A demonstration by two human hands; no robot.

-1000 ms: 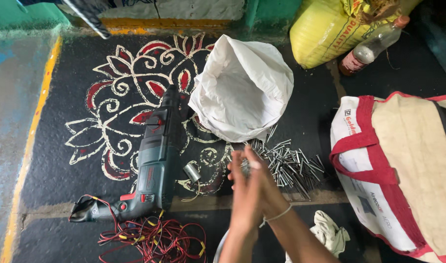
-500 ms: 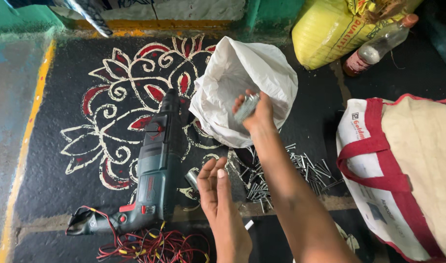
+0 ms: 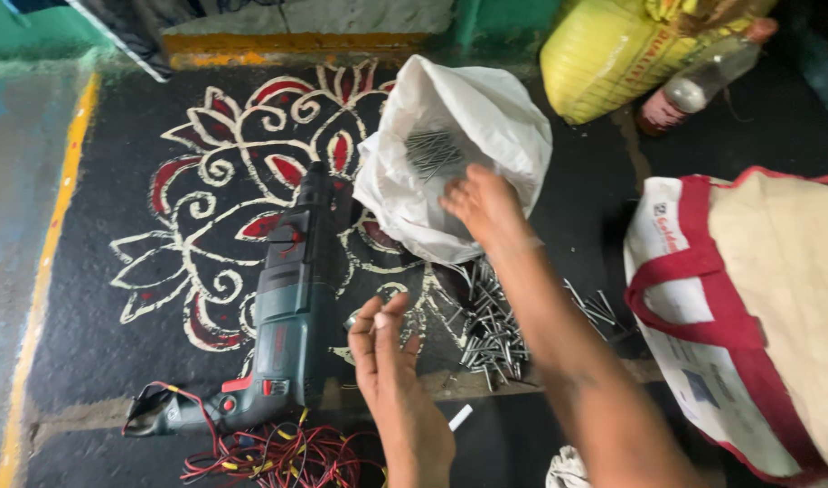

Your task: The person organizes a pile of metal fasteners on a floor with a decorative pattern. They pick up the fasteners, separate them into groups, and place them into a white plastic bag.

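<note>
A: Where are the nails?

B: Some lie inside the white sack [image 3: 450,154], the rest in a loose nail pile [image 3: 491,330] on the floor just below the sack's mouth. The power drill [image 3: 283,312] lies to the sack's left, with red wires [image 3: 269,452] farther below it.

A: And the hands?

B: The right hand [image 3: 482,206] is at the sack's lower rim, palm down, fingers loosely spread; I cannot tell whether it holds anything. The left hand [image 3: 382,339] hovers below the sack, beside the pile, fingers curled upward and partly open, nothing clearly in its grasp.

A: How would those nails handle?

B: Stiff, sharp-tipped and slick, I'd judge; heavy in a bunch. Pinch a cluster across the shanks. The sack is soft and floppy, so hold its rim.
</note>
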